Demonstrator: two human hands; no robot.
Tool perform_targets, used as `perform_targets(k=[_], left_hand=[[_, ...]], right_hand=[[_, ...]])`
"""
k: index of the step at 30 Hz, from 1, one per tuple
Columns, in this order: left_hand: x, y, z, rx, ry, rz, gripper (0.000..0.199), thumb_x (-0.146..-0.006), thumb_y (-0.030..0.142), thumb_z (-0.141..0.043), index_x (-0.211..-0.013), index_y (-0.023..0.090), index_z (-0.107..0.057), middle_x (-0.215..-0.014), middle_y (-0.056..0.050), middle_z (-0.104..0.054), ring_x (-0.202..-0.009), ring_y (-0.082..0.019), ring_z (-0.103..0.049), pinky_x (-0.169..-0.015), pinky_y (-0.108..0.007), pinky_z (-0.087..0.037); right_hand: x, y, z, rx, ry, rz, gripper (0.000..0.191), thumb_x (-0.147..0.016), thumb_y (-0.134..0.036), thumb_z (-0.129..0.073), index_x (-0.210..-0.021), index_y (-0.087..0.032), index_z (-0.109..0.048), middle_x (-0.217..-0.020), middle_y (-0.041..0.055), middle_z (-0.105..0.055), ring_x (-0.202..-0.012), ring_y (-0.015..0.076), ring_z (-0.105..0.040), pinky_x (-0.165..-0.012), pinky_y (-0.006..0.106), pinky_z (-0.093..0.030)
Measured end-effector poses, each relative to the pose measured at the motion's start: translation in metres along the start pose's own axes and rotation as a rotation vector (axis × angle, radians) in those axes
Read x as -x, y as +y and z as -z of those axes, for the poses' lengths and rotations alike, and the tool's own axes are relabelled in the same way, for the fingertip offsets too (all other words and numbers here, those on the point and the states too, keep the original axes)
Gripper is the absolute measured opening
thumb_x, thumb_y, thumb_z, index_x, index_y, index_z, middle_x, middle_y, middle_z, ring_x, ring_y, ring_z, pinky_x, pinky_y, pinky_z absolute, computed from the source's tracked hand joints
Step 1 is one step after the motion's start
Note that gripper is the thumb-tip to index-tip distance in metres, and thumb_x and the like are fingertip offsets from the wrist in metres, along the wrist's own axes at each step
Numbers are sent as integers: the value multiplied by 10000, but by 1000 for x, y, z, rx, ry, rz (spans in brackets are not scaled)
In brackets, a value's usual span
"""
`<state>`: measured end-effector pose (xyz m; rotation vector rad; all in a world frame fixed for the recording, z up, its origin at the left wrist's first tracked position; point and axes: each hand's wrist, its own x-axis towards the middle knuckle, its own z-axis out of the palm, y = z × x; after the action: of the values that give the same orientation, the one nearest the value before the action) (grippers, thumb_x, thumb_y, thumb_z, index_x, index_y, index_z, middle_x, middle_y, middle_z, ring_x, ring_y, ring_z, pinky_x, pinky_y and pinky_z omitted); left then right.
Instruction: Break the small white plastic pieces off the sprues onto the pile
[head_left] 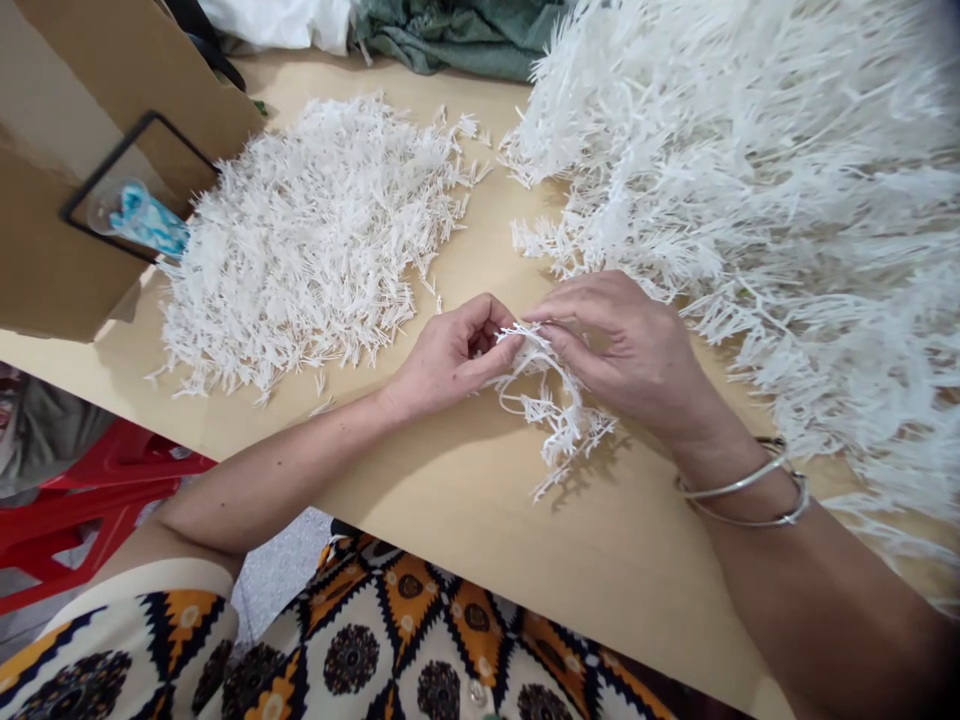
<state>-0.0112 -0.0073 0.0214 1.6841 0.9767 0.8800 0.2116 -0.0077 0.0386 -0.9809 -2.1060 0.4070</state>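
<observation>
Between my two hands, over the table's front part, is a white branched plastic sprig point(562, 415) whose loops and feathery tips hang down toward the tabletop. My left hand point(459, 358) pinches its upper left end between thumb and curled fingers. Thumb and forefinger of my right hand point(619, 345) close on the same sprig just to the right. A heap of short white sprigs point(307, 240) lies to the left. On the right spreads a larger pile of long white branched strands point(750, 180), reaching close behind my right hand.
A cardboard box point(45, 230) stands at the left, with a clear cup point(139, 215) holding something blue and white in a black frame. Green cloth point(450, 35) lies at the back edge. A red stool point(97, 490) is below left.
</observation>
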Motion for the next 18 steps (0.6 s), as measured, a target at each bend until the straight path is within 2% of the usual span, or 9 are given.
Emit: perform_targets(k=[3, 6, 9, 11, 14, 16, 18], left_hand=[[-1, 0, 0, -16, -6, -18, 285, -985, 454, -672, -939, 186, -586, -660, 70, -516, -558, -43, -403, -521, -180, -336], [-1, 0, 0, -38, -18, -37, 265, -989, 429, -659, -912, 193, -566, -634, 77, -504, -544, -44, -387, -514, -182, -323], [1, 1, -1, -57, -41, -31, 230, -986, 394, -644, -905, 192, -567, -630, 73, -513, -539, -46, -398, -507, -184, -314], [2, 3, -1, -77, -116, -44, 196, -975, 357, -646, -901, 187, -586, -639, 64, -539, -555, -49, -442, -519, -185, -337], [4, 4, -3, -73, -166, -50, 164, -955, 318, -660, -892, 181, -598, -665, 52, -571, -582, -51, -479, -545, -186, -377], [4, 4, -4, -31, -115, -32, 184, -949, 334, -678, -896, 183, -587, -664, 58, -557, -573, -47, -459, -539, -185, -376], [3, 3, -5, -4, -90, -24, 210, -945, 355, -697, -901, 186, -578, -658, 66, -543, -565, -45, -444, -532, -184, -371]], right_hand=[[2, -6, -8, 14, 58, -130, 151, -992, -211, -661, -1059, -299, -764, -1030, 43, -792, -999, 273, -732, -959, 493, -576], [3, -16, -17, -35, 73, -387, 94, -967, -240, -675, -993, -269, -760, -962, 48, -796, -902, 272, -741, -875, 461, -588], [2, -18, -19, -206, 76, -590, 73, -961, -276, -679, -964, -241, -744, -857, 37, -791, -765, 234, -725, -746, 404, -585], [0, -13, -15, -329, 140, -674, 82, -978, -295, -666, -943, -242, -718, -837, 36, -799, -759, 220, -737, -762, 396, -605], [-1, 1, -7, -423, 242, -718, 93, -975, -320, -693, -920, -248, -714, -889, 42, -823, -845, 221, -776, -911, 442, -635], [-1, 8, -5, -371, 262, -652, 65, -955, -300, -718, -941, -254, -761, -960, 46, -829, -924, 234, -784, -978, 476, -629], [1, 10, -7, -289, 249, -540, 137, -969, -274, -698, -1057, -272, -803, -1066, 48, -823, -1017, 243, -779, -1016, 498, -623]])
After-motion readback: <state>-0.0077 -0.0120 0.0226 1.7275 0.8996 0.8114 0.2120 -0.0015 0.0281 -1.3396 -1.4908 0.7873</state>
